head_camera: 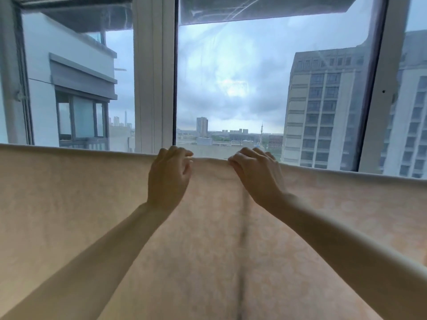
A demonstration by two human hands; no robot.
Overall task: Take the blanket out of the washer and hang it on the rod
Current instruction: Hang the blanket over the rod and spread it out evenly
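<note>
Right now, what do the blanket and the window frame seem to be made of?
The blanket looks like thin cream cloth, matt: daylight glows through it, with a faint mottled pattern. The window frame seems white plastic or painted metal, smooth, with straight ridges.

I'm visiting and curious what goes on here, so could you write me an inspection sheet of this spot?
surface: nothing seen; no table or floor in view.
job's things: cream blanket spread wide, folded over a straight top line; rod hidden beneath it; washer not in view.
clutter: nothing seen.
hands: left hand and right hand both grip the blanket's top fold, near its middle.
cables: thin line outside the left pane; cannot tell what.
surroundings: window frame, tall buildings, cloudy sky.
</note>
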